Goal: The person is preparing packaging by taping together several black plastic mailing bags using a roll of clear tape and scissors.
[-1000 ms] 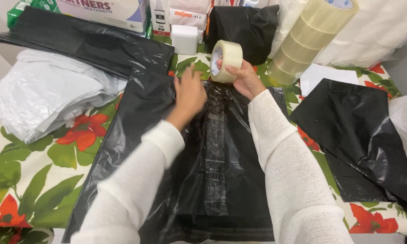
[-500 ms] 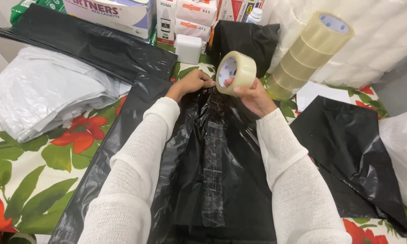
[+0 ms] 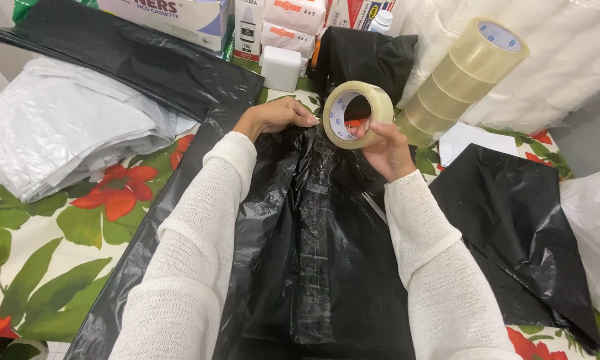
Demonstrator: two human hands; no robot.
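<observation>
Above crinkled black plastic (image 3: pixel 313 253), glossy tape ring (image 3: pixel 356 113)

Black plastic bag (image 3: pixel 326 267): thin film, glossy, crinkled, w/ shiny clear tape strip down centre. Tape roll (image 3: pixel 356 113): clear glossy plastic, card core. Far-right tape stack (image 3: pixel 463 77): same, yellowish sheen. Left white bags (image 3: pixel 66 143): soft matt plastic. Tablecloth (image 3: pixel 40 253): smooth floral print. Sleeves (image 3: pixel 193 247): white knit, rough.
</observation>
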